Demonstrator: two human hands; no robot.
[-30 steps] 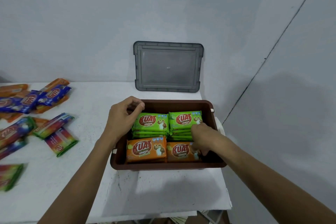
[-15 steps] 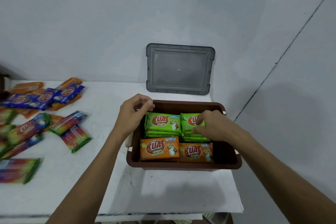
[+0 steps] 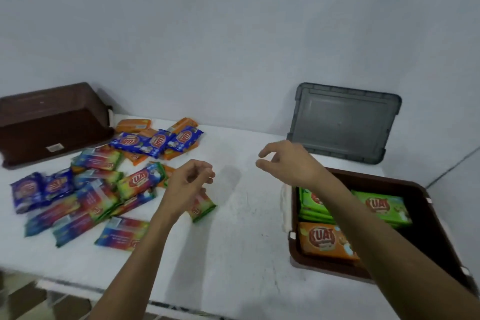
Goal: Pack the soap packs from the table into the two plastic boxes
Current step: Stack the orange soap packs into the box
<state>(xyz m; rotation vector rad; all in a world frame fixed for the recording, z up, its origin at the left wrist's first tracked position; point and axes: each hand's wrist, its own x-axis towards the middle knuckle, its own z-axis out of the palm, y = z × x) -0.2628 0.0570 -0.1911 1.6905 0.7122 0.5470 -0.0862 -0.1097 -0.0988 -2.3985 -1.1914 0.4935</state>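
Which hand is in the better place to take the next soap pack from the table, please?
Left. The left hand hangs empty over a loose pack at the edge of the pile. The right hand, also empty, is over bare table beside the box, farther from the packs.

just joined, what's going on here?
A person is packing soap packs. Both hands are empty above the table: left hand at the loose pile's edge, right hand by the brown box, which holds green packs and an orange pack. A second brown box sits far left; a grey lid leans on the wall.
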